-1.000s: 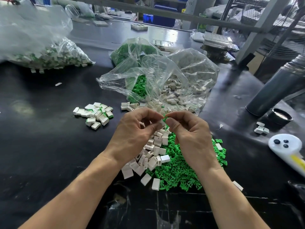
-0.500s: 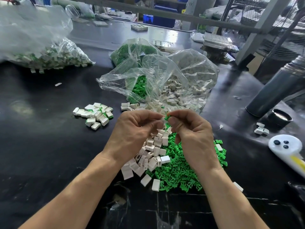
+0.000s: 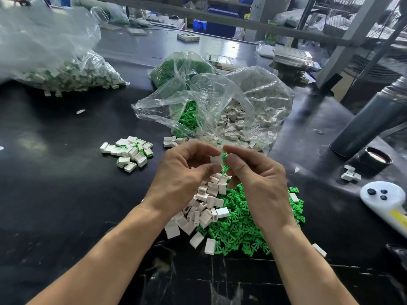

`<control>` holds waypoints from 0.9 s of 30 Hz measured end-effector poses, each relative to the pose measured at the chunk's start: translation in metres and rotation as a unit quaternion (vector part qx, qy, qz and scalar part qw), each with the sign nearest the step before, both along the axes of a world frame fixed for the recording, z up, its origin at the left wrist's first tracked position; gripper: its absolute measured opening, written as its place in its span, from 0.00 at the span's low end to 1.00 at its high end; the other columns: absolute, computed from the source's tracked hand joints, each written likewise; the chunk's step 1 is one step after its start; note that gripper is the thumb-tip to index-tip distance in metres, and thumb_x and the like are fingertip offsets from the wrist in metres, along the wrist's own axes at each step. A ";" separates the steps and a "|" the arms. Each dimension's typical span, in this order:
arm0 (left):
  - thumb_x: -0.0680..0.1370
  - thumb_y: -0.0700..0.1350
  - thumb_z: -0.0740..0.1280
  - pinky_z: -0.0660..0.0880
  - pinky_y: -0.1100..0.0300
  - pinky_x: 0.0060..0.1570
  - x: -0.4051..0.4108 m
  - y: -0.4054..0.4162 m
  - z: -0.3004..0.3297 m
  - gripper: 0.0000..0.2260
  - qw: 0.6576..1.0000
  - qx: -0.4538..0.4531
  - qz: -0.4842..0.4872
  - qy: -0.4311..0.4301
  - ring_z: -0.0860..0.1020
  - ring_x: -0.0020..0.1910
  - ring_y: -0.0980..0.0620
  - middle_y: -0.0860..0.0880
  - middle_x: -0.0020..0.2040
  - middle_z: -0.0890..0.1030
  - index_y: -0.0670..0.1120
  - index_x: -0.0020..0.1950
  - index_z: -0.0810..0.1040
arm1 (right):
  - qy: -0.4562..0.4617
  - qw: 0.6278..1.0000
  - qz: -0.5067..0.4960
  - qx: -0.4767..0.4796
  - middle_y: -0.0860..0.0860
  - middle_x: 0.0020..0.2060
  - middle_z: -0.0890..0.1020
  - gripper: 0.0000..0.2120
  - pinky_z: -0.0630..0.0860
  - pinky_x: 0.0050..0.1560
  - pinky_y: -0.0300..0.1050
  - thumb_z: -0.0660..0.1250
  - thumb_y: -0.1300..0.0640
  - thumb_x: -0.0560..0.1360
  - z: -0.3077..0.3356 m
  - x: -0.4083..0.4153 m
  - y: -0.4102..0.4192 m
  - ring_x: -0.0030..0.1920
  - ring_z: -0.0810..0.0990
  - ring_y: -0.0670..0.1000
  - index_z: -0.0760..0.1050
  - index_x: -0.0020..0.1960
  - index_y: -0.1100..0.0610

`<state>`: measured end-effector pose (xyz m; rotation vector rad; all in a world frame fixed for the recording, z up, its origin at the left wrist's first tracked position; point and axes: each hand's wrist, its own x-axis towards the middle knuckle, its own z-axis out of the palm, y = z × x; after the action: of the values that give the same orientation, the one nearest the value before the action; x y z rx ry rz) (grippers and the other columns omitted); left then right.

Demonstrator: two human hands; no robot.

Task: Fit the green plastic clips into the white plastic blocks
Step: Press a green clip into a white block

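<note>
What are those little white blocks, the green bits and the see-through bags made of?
Small white rectangular blocks: seemingly moulded plastic, matt, crisp hollow edges. Small green pronged clips: likely plastic too, uniformly bright. Clear crinkled bag: thin plastic film, glossy creases showing the contents.

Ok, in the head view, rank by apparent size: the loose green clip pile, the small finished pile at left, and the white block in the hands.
1. Green clip pile
2. Finished pile
3. White block, clearly smallest, though nearest the camera.
</note>
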<state>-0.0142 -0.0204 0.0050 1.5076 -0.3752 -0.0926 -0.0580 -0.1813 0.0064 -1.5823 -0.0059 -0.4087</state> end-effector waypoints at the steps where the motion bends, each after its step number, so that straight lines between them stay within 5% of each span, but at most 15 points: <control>1: 0.75 0.35 0.75 0.81 0.61 0.43 -0.001 0.000 0.000 0.09 1.000 -0.001 -0.005 0.001 0.83 0.42 0.52 0.45 0.46 0.86 0.44 0.53 0.83 | 0.003 1.000 0.000 0.002 0.48 0.38 0.85 0.09 0.78 0.34 0.36 0.72 0.63 0.79 0.000 0.000 0.000 0.33 0.81 0.47 0.85 0.58 0.57; 9: 0.76 0.34 0.74 0.83 0.56 0.48 -0.001 -0.002 -0.001 0.07 1.000 -0.007 -0.010 0.004 0.84 0.49 0.43 0.40 0.49 0.85 0.43 0.52 0.83 | 0.029 0.998 -0.004 -0.046 0.51 0.38 0.86 0.02 0.79 0.35 0.38 0.74 0.60 0.78 -0.001 0.002 -0.004 0.36 0.82 0.46 0.84 0.50 0.55; 19: 0.75 0.38 0.76 0.79 0.67 0.43 -0.004 -0.001 0.004 0.05 0.997 0.069 0.026 -0.038 0.84 0.43 0.56 0.50 0.43 0.86 0.43 0.50 0.85 | 0.002 0.992 -0.042 -0.118 0.46 0.41 0.85 0.06 0.78 0.41 0.41 0.73 0.60 0.79 -0.008 0.002 0.004 0.40 0.81 0.44 0.82 0.48 0.49; 27: 0.73 0.31 0.75 0.76 0.71 0.35 -0.008 -0.009 0.003 0.05 0.997 -0.032 0.064 0.011 0.81 0.33 0.62 0.50 0.37 0.86 0.36 0.48 0.86 | -0.012 0.996 -0.077 -0.052 0.49 0.41 0.85 0.09 0.80 0.42 0.46 0.71 0.63 0.79 -0.013 0.002 0.016 0.41 0.82 0.49 0.82 0.47 0.50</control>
<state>-0.0221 -0.0294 0.0083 1.4614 -0.2617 0.0035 -0.0562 -0.1648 -0.0069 -1.6857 0.0768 -0.5551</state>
